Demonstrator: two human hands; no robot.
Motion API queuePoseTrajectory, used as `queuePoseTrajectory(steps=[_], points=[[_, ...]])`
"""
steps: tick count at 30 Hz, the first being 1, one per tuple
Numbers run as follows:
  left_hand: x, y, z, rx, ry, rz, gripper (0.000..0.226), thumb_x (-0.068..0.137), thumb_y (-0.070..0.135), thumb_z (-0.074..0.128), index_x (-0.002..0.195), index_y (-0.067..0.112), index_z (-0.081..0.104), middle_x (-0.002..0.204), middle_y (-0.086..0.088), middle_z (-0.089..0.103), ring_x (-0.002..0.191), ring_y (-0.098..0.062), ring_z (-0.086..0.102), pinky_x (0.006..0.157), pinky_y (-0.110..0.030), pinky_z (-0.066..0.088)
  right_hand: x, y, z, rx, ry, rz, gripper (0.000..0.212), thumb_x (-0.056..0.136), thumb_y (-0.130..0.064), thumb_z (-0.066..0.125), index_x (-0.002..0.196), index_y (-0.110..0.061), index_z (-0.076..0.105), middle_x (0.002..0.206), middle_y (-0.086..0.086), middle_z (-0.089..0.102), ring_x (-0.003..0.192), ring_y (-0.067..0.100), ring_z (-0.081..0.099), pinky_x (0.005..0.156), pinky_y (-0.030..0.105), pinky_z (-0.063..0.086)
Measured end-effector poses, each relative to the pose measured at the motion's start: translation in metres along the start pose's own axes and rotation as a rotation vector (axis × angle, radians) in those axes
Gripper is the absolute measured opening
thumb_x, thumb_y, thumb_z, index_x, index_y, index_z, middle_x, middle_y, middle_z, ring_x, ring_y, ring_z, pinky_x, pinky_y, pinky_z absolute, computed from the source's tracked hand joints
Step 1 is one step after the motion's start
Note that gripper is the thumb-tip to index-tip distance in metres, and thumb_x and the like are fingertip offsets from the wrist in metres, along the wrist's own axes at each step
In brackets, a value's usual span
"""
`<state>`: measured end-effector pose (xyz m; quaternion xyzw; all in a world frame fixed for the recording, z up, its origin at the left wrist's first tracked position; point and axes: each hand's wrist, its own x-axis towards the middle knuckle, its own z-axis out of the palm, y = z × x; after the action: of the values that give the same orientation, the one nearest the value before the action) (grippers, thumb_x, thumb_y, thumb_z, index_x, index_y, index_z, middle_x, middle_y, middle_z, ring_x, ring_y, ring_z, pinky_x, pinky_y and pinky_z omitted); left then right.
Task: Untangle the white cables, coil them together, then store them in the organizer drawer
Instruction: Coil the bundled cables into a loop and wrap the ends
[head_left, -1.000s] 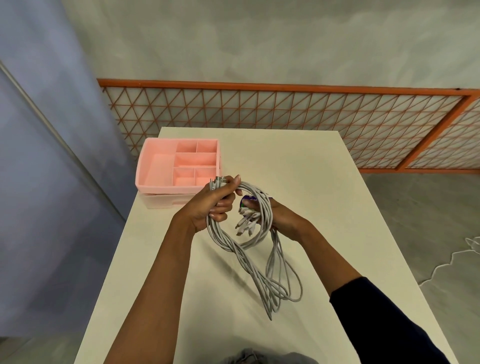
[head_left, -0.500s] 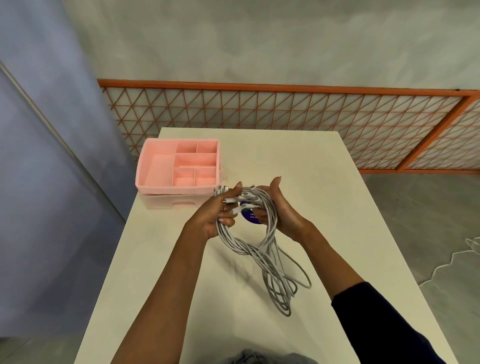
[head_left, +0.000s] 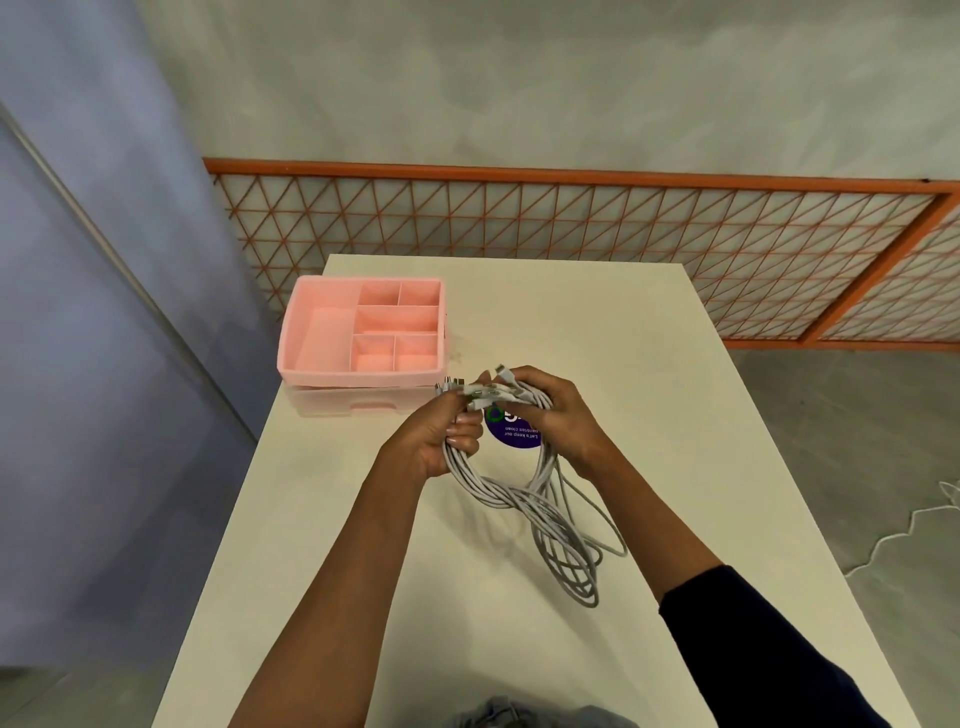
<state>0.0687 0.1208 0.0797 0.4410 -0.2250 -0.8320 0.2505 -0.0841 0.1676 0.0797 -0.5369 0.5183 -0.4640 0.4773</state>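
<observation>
Nearest, cables (head_left: 550, 525) dangling in loops over table (head_left: 571, 312); higher, gripped by left hand (head_left: 436, 441) round the coil, by right hand (head_left: 561, 415) over plug ends, thumb lately folded down. Beyond, left: pink organizer (head_left: 322, 332), compartments open-topped.

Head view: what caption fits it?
Left hand and right hand hold white cables over the table near a pink organizer.

Soft even light, wide-angle edge distortion
</observation>
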Motion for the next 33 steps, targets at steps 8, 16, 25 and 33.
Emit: queuePoseTrajectory(steps=[8,16,25,33], points=[[0.008,-0.003,-0.002,0.143,0.128,0.133,0.034,0.092,0.031,0.061,0.068,0.011,0.045,0.038,0.008,0.027,0.028,-0.001,0.019,0.029,-0.012,0.015,0.007,0.018,0.003,-0.401,0.128,-0.15,0.021,0.092,-0.016,0.062,0.088,-0.037,0.059,0.111,-0.013,0.043,0.11,0.02,0.04,0.096,0.039,0.041],[0.02,-0.017,-0.022,0.4,0.428,0.285,0.031,0.091,0.025,0.063,0.064,0.014,0.051,0.046,0.004,0.038,0.033,-0.004,0.026,0.035,-0.014,0.018,0.011,-0.023,0.011,-0.384,0.018,-0.087,0.021,0.099,-0.025,0.048,0.08,-0.025,0.056,0.094,0.006,0.064,0.089,0.001,0.054,0.083,0.029,0.039],[0.031,-0.043,-0.045,0.596,0.574,0.34,0.029,0.089,0.035,0.064,0.072,0.012,0.058,0.056,-0.003,0.047,0.045,-0.016,0.035,0.034,-0.017,0.026,0.025,-0.04,0.014,0.317,0.21,0.039,0.045,0.102,-0.039,0.034,0.065,-0.014,0.037,0.046,-0.002,0.029,0.04,0.01,0.029,0.044,0.025,0.037],[0.032,-0.046,-0.069,0.713,0.76,0.421,0.032,0.087,0.041,0.065,0.081,0.01,0.062,0.083,-0.018,0.067,0.084,-0.041,0.063,0.068,-0.036,0.05,0.033,-0.056,-0.009,0.733,0.261,0.006,0.046,0.102,-0.042,0.032,0.064,-0.017,0.034,0.04,-0.008,0.022,0.034,0.003,0.015,0.033,0.015,0.015]])
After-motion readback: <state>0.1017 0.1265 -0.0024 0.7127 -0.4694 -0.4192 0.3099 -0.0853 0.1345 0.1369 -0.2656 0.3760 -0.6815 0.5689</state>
